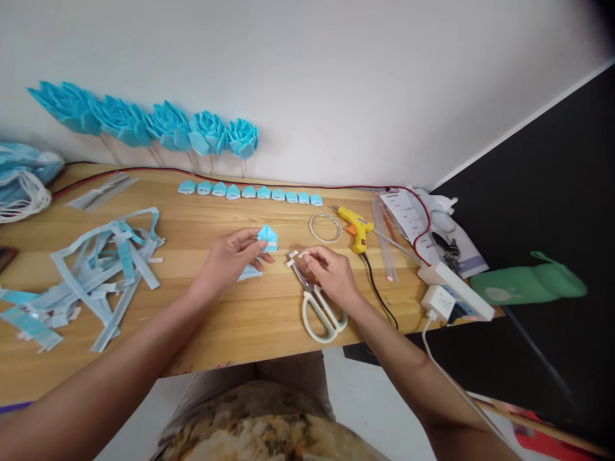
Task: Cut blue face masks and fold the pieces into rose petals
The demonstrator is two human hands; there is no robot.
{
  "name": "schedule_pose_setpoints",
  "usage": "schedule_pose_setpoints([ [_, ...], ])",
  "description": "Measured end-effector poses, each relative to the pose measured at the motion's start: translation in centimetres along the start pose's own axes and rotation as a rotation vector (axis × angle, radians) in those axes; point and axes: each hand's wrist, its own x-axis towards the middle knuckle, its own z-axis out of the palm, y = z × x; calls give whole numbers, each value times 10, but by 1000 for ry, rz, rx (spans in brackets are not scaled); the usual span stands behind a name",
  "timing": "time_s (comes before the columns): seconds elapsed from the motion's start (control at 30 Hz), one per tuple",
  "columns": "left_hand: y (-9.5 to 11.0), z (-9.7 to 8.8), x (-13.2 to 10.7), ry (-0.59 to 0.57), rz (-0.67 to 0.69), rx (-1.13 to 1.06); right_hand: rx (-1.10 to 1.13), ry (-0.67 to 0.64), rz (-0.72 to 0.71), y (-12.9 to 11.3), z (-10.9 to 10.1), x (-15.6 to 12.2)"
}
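Observation:
Between the thumb and fingers of my left hand (234, 257) is a small folded blue petal (268, 237), its point upward and a white strip across its lower part. A light blue piece (250, 272) lies on the table just below that hand. My right hand (331, 269) is closed in a pinch on a small white piece of tape (303, 254), held over the scissors. The scissors (319, 320) have cream handles and lie on the table under my right hand, with small white bits (293, 258) at their blade tips.
Several blue flowers (168, 125) on sticks lean on the wall. A row of folded petals (248, 191) lies before them. Fabric scraps (110, 269) cover the left. A tape roll (325, 228), yellow glue gun (356, 227), power strip (456, 291) and green pouch (528, 283) are on the right.

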Motion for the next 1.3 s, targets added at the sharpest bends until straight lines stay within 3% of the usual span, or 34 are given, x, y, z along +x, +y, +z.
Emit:
schedule_pose_setpoints([
  [0.2, 4, 1, -2, -69, -83, -7, -47, 115, -252, -40, -11, 18],
  [0.3, 5, 1, -2, -112, -104, -13, -116, 173, -491, -58, -13, 32],
  [0.4, 3, -1, -1, -136, -114, -12, -227, 215, -778, -60, -9, 42],
  [0.5, 1, -2, 0, -142, -118, -7, -306, 238, -926, -52, -2, 44],
  [0.7, 1, -1, 0, -152, -131, -1, -381, 231, -946, -39, 5, 39],
  [1.3, 1, -1, -2, -187, -117, 19, -407, 187, -939, -31, 7, 38],
])
